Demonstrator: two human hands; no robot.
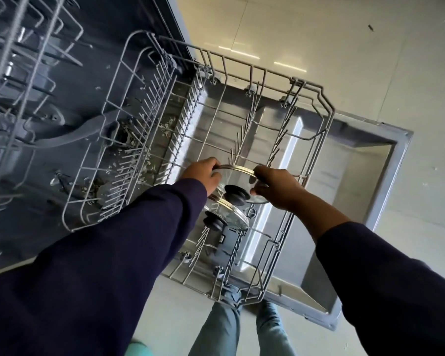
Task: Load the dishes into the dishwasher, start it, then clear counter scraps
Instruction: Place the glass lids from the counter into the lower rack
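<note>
Two glass lids sit in your pulled-out lower rack (316, 104): the upper lid (238, 179) is pinched at its metal rim by both your hands, left hand (203, 174) on one edge, right hand (278, 187) on the opposite edge, fingers curled over the rim. The second lid (228, 215) stands tilted among the tines just beside it, black knob facing you. Rack rests over the open dishwasher door (365, 155). Upper rack (23, 60) at far left, contents blurred. Pale tiled floor (319, 34) around; your legs below.
</note>
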